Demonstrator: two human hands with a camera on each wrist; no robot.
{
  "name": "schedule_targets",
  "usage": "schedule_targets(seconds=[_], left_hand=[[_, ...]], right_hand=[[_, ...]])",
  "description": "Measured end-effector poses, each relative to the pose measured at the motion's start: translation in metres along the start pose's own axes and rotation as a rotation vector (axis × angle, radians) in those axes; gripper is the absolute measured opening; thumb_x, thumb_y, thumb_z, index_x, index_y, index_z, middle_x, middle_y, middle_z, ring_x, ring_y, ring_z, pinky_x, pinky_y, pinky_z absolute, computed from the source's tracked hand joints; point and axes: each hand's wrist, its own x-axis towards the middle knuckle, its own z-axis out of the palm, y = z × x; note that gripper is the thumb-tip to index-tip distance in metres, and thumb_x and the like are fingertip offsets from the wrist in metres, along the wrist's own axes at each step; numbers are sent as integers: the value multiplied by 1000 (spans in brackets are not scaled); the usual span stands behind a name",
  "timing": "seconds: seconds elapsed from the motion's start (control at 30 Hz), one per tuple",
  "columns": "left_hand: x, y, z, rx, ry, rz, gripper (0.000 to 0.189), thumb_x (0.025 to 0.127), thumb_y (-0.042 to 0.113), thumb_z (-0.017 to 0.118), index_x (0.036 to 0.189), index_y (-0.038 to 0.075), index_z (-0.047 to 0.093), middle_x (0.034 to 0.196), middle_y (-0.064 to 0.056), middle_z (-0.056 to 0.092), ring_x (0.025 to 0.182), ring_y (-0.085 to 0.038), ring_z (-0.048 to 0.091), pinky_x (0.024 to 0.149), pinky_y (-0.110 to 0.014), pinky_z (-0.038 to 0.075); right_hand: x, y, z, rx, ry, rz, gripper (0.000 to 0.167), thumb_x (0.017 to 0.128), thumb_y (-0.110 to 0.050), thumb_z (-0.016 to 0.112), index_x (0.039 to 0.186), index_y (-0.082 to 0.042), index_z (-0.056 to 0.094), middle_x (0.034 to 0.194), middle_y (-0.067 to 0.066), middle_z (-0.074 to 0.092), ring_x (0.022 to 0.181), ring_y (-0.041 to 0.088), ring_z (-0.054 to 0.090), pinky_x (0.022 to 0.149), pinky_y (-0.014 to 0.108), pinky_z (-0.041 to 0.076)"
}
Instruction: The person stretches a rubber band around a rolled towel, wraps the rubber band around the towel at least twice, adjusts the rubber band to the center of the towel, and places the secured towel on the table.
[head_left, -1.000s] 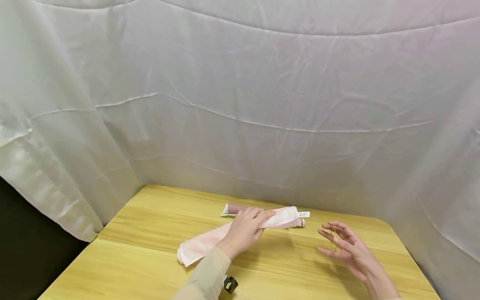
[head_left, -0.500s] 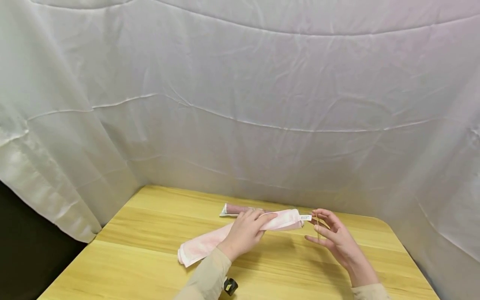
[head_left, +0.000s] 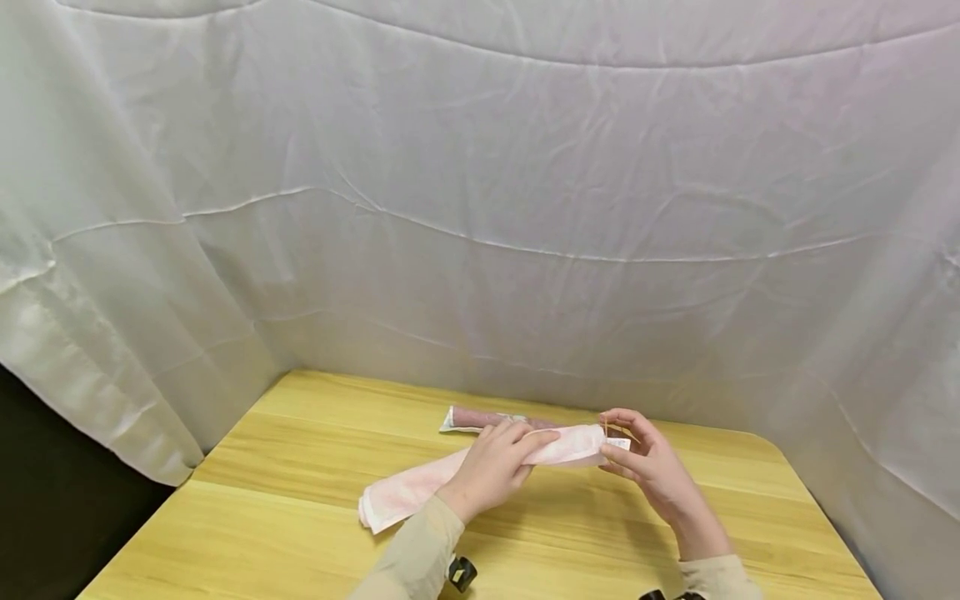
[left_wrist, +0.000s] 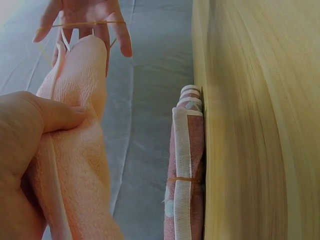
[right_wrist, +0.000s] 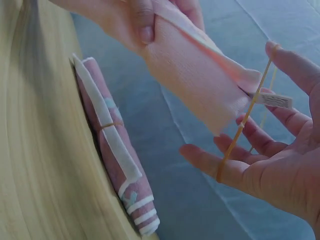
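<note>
My left hand [head_left: 487,468] grips a rolled pale pink towel [head_left: 408,492] around its middle, its right end raised off the table. In the left wrist view the thumb presses along the roll [left_wrist: 75,160]. My right hand [head_left: 660,475] is at the towel's right end, fingers spread. A thin yellowish rubber band [right_wrist: 231,149] is stretched across those fingers and thumb. In the right wrist view the towel's end and its white tag [right_wrist: 276,100] reach into the band's opening. Whether the band touches the towel cannot be told.
Behind the pink towel, a mauve rolled towel [head_left: 480,419] with white edging lies on the wooden table [head_left: 285,500]. A rubber band [right_wrist: 111,124] circles its middle. Grey-white curtain [head_left: 480,208] hangs behind and on both sides.
My right hand has moved left, bringing the stretched rubber band from open space to the pink towel's tagged end. My left hand keeps its grip; that end has dipped slightly.
</note>
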Motion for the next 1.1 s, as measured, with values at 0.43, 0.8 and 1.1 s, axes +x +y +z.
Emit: schedule_targets(seconds=[0.43,0.8,1.1], left_hand=[[1,4,0,-26,76,51,48,88,19,68,133,28,57,113,8,64,110,-14,61,96,-37,50],[2,14,1,10,225,42,46,82,33,75,125,24,61,107,6,65,101,-12,64,91,-36,52],[1,19,2,26,322,45,34,83,29,73,116,24,64,102,6,65,98,-13,65,83,-36,54]], right_hand=[[3,1,22,47,-48,39,47,92,1,60,133,2,37,110,1,54,93,14,65,82,38,59],[3,-6,40,87,-41,42,49,89,3,62,131,2,37,108,0,62,92,13,69,80,35,59],[1,-8,51,73,-25,49,47,89,3,63,129,2,38,110,-1,61,94,13,68,79,37,60]])
